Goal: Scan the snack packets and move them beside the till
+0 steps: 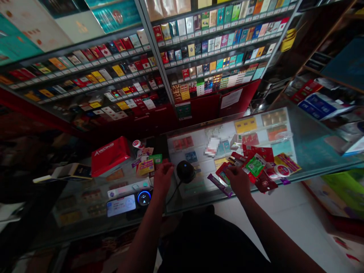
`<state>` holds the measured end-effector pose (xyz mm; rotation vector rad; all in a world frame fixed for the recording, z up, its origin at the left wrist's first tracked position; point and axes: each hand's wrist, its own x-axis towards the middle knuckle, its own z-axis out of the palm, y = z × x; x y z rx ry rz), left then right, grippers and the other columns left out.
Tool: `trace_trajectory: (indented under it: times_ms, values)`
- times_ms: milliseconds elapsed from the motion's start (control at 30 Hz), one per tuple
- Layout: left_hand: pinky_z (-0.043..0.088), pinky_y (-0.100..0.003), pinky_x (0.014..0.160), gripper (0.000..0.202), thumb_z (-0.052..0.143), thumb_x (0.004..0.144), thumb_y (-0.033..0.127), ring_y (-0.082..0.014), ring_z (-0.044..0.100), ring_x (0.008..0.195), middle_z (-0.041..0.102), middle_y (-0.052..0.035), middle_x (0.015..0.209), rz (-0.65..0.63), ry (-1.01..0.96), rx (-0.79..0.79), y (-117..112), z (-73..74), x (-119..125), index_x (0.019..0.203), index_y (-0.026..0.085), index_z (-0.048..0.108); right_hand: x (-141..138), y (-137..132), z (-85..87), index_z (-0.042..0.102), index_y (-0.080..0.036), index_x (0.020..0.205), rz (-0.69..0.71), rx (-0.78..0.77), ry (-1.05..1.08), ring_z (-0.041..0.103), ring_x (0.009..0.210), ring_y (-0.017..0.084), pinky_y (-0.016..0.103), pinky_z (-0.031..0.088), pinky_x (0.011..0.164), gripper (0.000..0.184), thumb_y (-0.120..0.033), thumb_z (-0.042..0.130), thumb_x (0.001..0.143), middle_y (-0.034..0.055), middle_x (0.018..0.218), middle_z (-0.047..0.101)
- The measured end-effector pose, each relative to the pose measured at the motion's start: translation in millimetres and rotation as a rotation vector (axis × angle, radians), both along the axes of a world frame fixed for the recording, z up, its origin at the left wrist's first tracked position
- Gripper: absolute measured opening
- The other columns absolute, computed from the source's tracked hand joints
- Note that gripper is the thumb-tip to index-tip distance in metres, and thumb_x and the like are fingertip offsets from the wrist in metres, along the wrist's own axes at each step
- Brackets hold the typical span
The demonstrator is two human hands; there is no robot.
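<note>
My right hand (238,181) is closed, its fingertips pinching the edge of a red packet (222,173) with a green patch. A purple stick packet (219,185) lies beside it on the glass counter. Right of this hand is a pile of red snack packets (257,151), with a green packet (255,165) and a round white-and-red tub (282,170). My left hand (163,178) has its fingers curled together, with nothing showing in them. It is between a black round scanner (185,171) and a group of small packets, among them a yellow-purple packet (146,167) and a green packet (156,158).
A red box (110,156) stands at the left of the counter. Nearer me are a lit phone (121,205) and a round device with a blue ring (143,198). Shelves of cigarette packs (210,45) rise behind the glass counter (196,189). Blue boxes (321,105) lie far right.
</note>
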<state>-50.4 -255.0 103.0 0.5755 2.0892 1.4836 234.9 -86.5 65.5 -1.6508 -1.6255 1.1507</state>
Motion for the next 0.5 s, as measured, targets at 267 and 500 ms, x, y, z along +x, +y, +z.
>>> trace_trajectory:
  times_ms: [267,500]
  values:
    - [0.053,-0.039,0.093,0.039,0.072,0.080,0.045,-0.0255,0.072,0.098,0.078,-0.0096,0.103,0.082,0.111,-0.117,-33.5,7.7,-69.9,0.107,0.017,0.072,-65.0,-10.3,36.8,0.074,-0.020,0.086,0.168,0.078,0.175,0.068,0.077,0.024,0.036,0.051,0.075,0.026,-0.044,0.068,0.079,0.0065,0.082,0.076]
    - [0.053,-0.036,0.088,0.040,0.062,0.088,0.043,-0.0267,0.071,0.102,0.077,-0.0137,0.111,0.069,0.236,-0.446,-64.1,12.2,-161.4,0.115,0.014,0.071,-163.0,-63.5,75.8,0.075,-0.021,0.093,0.482,0.049,0.325,0.070,0.083,0.020,0.033,0.053,0.080,0.019,-0.034,0.065,0.084,0.0035,0.089,0.077]
